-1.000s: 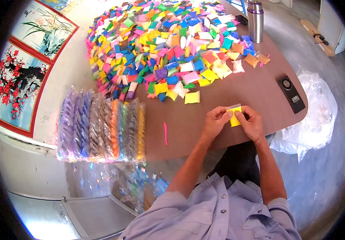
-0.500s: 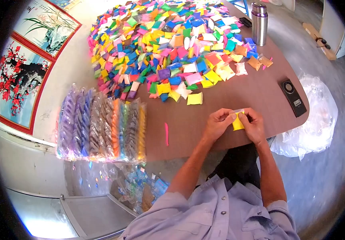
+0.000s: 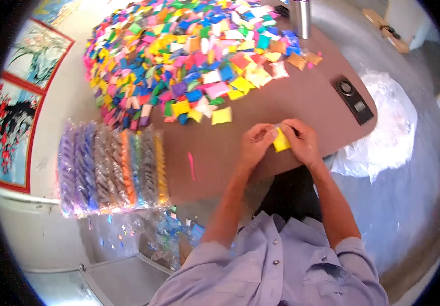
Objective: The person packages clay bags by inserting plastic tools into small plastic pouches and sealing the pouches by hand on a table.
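Note:
Between my two hands is a small yellow packet (image 3: pixel 281 142), held near the table's front edge. My left hand (image 3: pixel 257 145) pinches its upper left side, and my right hand (image 3: pixel 303 140) grips its upper right side with the thumb over it. A large heap of colourful packets (image 3: pixel 179 56) covers the back of the brown table (image 3: pixel 220 158). One yellow packet (image 3: pixel 222 116) lies at the heap's near edge. To the left of my hands lies a thin pink stick (image 3: pixel 192 166).
Clear bags of twisted coloured pieces (image 3: pixel 113 168) stand at the table's left end. A black device with a round dial (image 3: pixel 353 100) lies at the right. A steel bottle (image 3: pixel 301 19) stands at the back. A white plastic bag (image 3: pixel 383 127) is beyond the right edge.
The view has turned, so the table and heap appear shifted left and up. Both hands still hold the yellow packet, with the fingers drawn closer over its top edge than a second ago.

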The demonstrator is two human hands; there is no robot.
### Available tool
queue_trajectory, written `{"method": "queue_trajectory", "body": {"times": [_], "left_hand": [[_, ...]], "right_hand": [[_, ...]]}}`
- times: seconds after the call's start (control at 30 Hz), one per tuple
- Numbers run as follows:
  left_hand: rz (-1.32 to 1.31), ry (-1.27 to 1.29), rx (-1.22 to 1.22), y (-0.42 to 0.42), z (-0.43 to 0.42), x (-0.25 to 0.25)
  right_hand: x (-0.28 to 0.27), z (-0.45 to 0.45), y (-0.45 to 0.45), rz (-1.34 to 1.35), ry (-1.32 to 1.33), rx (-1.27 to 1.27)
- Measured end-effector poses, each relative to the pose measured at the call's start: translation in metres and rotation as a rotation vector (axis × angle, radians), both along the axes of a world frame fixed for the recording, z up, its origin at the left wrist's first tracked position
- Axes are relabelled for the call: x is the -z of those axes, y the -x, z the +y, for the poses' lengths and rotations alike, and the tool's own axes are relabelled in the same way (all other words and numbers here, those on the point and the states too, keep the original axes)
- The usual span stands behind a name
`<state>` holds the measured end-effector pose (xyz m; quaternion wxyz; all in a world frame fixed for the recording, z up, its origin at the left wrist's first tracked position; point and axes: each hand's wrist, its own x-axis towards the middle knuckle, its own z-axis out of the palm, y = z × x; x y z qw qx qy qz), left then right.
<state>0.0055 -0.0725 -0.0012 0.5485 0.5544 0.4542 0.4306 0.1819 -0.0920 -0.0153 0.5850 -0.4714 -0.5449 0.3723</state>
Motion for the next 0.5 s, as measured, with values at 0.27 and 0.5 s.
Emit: {"method": "queue_trajectory", "body": {"times": [0.27,0.5], "left_hand": [[-0.034,-0.053,0.102,0.006,0.005,0.013],[-0.050,0.063,-0.164,0.011,-0.016,-0.020]], "right_hand": [[0.000,0.000,0.000,0.053,0.049,-0.044],[-0.007,0.001,0.004,-0.153,-0.028,0.045]]}}
